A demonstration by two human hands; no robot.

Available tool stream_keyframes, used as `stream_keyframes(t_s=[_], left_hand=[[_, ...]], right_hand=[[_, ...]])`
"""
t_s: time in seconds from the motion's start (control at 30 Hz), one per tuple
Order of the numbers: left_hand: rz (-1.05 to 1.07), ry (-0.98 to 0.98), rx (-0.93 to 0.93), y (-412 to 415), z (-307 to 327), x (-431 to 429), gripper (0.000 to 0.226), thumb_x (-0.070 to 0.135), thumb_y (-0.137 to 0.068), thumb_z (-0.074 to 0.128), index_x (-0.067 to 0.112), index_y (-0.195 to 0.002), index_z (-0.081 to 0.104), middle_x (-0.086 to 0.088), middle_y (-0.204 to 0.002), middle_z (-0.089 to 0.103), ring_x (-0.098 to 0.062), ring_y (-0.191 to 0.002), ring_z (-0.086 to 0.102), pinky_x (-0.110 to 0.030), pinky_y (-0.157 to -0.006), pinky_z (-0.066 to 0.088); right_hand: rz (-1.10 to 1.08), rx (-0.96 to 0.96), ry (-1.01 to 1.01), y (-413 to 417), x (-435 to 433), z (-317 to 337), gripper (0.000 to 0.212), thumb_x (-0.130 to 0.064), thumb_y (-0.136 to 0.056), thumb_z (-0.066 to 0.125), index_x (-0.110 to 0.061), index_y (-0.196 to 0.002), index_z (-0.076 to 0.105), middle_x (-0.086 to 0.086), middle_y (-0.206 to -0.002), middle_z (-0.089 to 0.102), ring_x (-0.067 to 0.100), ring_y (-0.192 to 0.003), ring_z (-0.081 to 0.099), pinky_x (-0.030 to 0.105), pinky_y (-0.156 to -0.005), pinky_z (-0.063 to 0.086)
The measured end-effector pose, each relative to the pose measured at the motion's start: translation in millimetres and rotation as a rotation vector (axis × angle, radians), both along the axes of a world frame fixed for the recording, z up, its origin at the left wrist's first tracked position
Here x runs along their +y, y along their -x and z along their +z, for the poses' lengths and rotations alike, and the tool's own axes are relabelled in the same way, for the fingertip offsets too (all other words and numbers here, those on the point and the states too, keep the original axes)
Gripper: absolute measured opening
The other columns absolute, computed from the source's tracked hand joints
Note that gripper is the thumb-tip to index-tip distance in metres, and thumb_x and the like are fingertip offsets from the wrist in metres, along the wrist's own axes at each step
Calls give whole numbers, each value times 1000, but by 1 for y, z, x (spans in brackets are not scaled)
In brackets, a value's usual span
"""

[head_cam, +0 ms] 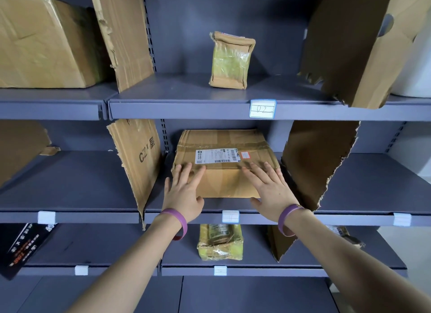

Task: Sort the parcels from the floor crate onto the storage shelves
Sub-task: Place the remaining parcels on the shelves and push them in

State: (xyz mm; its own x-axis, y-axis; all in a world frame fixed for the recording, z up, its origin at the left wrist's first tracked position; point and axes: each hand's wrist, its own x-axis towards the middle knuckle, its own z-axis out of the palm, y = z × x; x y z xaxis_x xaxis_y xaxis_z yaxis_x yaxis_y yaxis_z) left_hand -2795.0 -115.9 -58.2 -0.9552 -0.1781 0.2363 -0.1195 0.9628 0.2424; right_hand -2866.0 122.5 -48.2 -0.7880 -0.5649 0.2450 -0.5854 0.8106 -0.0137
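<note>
Head view: the person faces grey metal storage shelves split into bays by torn cardboard dividers. The left hand [184, 189] and the right hand [270, 186] are both spread flat, fingers straight, and lie against the front face of a taped cardboard parcel [224, 144]. Their fingertips reach its upper front edge, one hand at each side. Neither hand curls round or pinches anything. A purple wristband [179, 221] sits on each wrist.

The parcel rests on the middle shelf [256, 206], between the left divider [137, 163] and the right divider [319, 163], with its shipping label [218, 156] turned upward. It sits fully on the shelf, a little back from the front lip.

Other parcels are shelved too:
- a small upright taped parcel [231, 61] on the shelf above, over a tag marked "02" [262, 108]
- a yellow-wrapped parcel [220, 241] on the shelf below
- a large carton [44, 44] at upper left
- a black parcel [25, 245] at lower left

The task looks well under way. This parcel appears placed, and the flat hands suggest a last push or squaring-up, after which they need only let go. The floor crate is out of view, so how many parcels remain cannot be told.
</note>
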Motion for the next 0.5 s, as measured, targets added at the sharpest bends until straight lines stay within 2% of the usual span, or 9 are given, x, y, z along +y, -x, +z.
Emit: stream_keyframes(t_s=[0.27,0.37,0.43,0.5], left_hand=[[-26,-16,-21,10,0,-3,82,24,-88,54,44,-148,2,5,-160,-6,-22,-146,-14,-49,-118,0],[-9,8,-20,7,-3,-1,84,24,-89,51,44,-148,-5,4,-159,-14,-21,-145,-18,-49,-117,-2],[-11,3,19,2,-4,3,85,21,-89,50,44,-147,-8,4,-158,-19,-20,-145,-20,-48,-117,-4],[-47,-33,129,-5,-4,9,83,17,-89,49,43,-148,-3,6,-159,-16,-18,-146,-17,-46,-118,-5]], right_hand=[[-34,-15,-27,8,-3,1,82,-26,-89,55,-36,-151,2,-10,-160,4,30,-148,-5,49,-118,1],[-30,-22,-39,6,-1,2,82,-26,-91,54,-36,-151,0,-9,-161,0,30,-148,-8,49,-118,0],[-25,8,-18,1,0,4,82,-22,-91,53,-36,-152,0,-9,-161,-4,29,-148,-10,49,-119,-1],[12,88,64,-9,-3,1,79,-14,-88,53,-32,-152,11,-6,-161,3,29,-149,-4,49,-120,3]])
